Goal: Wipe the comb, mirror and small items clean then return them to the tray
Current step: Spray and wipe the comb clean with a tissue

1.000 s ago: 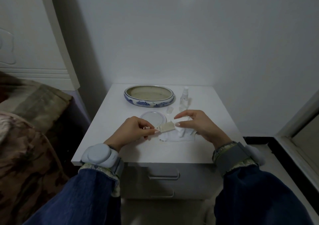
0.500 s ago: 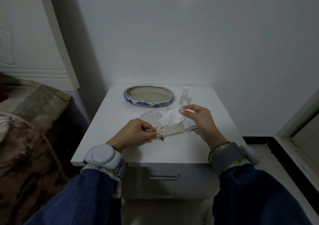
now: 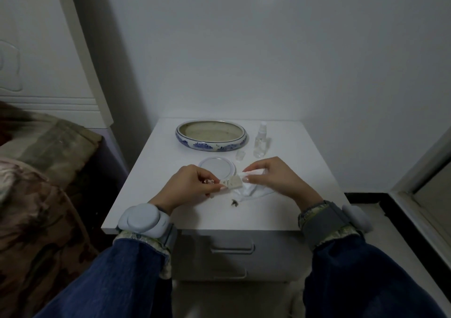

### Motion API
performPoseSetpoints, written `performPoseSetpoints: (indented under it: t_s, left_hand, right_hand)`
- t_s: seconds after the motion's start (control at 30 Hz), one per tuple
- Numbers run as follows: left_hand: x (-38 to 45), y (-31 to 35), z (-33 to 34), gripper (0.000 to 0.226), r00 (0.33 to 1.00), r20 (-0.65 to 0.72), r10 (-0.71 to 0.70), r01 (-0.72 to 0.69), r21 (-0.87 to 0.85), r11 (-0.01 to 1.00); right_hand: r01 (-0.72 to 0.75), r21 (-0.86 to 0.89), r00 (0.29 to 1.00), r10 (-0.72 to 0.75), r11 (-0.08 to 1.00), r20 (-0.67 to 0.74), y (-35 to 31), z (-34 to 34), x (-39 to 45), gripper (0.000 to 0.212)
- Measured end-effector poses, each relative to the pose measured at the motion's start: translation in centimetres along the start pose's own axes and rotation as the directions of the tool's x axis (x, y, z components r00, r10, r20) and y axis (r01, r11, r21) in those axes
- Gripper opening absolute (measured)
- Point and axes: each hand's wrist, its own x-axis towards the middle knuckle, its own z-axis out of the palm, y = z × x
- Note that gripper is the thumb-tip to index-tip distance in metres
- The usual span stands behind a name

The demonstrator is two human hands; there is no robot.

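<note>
Mid-frame: we see left hand [image 3: 189, 183] pinching comb [image 3: 233, 182]; right hand [image 3: 275, 180] gripping cloth [image 3: 249, 188] against it. Mirror [image 3: 216, 166] just behind, tray [image 3: 211, 145] above.

Bare tabletop [image 3: 292, 144] lies right of the bottle [image 3: 260, 142] — mirror [image 3: 216, 169] and cap [image 3: 240, 156] crowd the tray's [image 3: 211, 144] front.

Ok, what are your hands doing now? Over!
Left hand pinches comb end. Right hand holds white cloth against comb. Mirror lies flat behind; tray empty. Small dark speck on tabletop. Over.
</note>
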Motion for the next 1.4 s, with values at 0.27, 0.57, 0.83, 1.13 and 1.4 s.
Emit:
performPoseSetpoints:
  t_s: [0.27,0.57,0.83,1.13,1.4]
  left_hand:
    - [0.1,0.0,0.2,0.012,1.0,-0.01,0.008,-0.008,0.048,0.999]
    - [0.1,-0.1,0.1,0.013,0.999,-0.038,-0.006,0.009,0.072,0.997]
    - [0.1,0.1,0.2,0.006,0.999,-0.021,-0.024,0.026,0.098,0.995]
    - [-0.1,0.2,-0.1,0.004,0.999,-0.043,-0.009,0.012,0.067,0.998]
    - [-0.1,0.2,-0.2,0.009,0.999,-0.053,-0.006,0.012,0.098,0.995]
  right_hand:
    - [0.05,-0.105,0.998,-0.054,0.993,-0.035,0.7,0.7,0.4,0.008]
    - [0.041,0.095,0.986,-0.025,0.995,-0.166,0.8,1.9,0.5,0.007]
    - [0.03,0.326,0.974,0.045,0.945,-0.22,0.4,1.7,0.5,0.007]
    - [0.118,-0.089,0.99,-0.124,0.989,-0.061,0.7,1.1,0.6,0.014]
    - [0.094,-0.168,0.995,-0.095,0.981,0.003,0.4,0.7,0.1,0.002]
